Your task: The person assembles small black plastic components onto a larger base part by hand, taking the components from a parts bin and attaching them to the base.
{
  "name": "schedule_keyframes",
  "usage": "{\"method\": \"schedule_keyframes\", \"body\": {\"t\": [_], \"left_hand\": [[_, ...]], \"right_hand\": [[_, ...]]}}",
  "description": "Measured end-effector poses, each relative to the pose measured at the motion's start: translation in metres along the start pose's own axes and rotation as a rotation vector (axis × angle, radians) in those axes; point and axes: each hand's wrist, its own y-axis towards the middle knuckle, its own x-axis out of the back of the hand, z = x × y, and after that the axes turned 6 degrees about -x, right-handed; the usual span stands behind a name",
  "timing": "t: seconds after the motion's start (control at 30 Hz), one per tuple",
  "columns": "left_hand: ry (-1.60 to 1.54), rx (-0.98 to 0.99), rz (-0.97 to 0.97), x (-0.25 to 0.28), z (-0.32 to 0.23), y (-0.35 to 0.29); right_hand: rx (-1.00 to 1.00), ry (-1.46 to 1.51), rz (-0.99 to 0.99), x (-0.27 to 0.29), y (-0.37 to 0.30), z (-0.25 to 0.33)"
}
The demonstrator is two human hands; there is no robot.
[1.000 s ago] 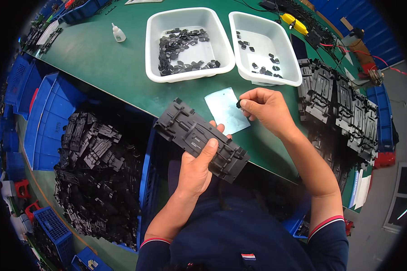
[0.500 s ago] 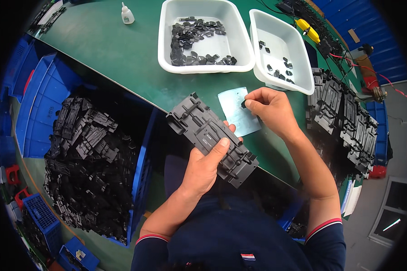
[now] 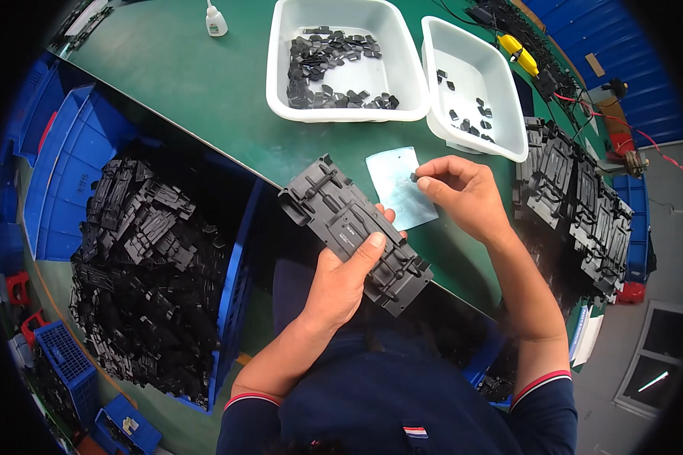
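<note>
My left hand (image 3: 343, 282) grips a long dark grey plastic housing (image 3: 354, 224), held at a slant over the near edge of the green table (image 3: 197, 83). My right hand (image 3: 465, 196) pinches a tiny black plastic piece (image 3: 414, 177) between thumb and forefinger. That piece hangs just over a pale blue sheet (image 3: 400, 187) lying flat on the table. The housing's ribbed side faces up.
Two white tubs stand behind: the left tub (image 3: 344, 59) holds many small black pieces, the right tub (image 3: 473, 86) only a few. A small glue bottle (image 3: 215, 20) stands far left. Stacked grey housings (image 3: 577, 197) sit at right. A blue crate (image 3: 148, 265) of black parts is below left.
My right hand has shifted slightly to the right with the tiny piece over the blue sheet. The left hand and housing have barely moved.
</note>
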Motion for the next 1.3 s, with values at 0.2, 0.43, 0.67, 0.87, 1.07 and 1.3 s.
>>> {"method": "schedule_keyframes", "body": {"t": [0.2, 0.43, 0.67, 0.87, 1.07, 1.3], "left_hand": [[0.012, -0.014, 0.014, -0.001, 0.0, 0.0], [0.024, -0.01, 0.023, 0.001, -0.001, 0.001], [0.027, -0.007, 0.029, 0.002, -0.001, 0.002], [0.033, -0.007, 0.035, 0.0, -0.004, 0.002], [0.024, -0.018, 0.035, 0.001, 0.0, 0.003], [-0.032, -0.03, -0.001, -0.003, -0.002, -0.005]], "right_hand": [[0.059, -0.079, -0.034, -0.003, 0.003, -0.001], [0.057, -0.278, -0.007, -0.01, 0.006, 0.013], [0.096, -0.442, -0.034, -0.019, 0.011, 0.021], [0.245, -0.599, -0.082, -0.025, 0.015, 0.021], [0.611, -0.74, -0.208, -0.021, 0.015, 0.008], [0.771, -0.423, -0.305, -0.005, -0.031, 0.011]]}}
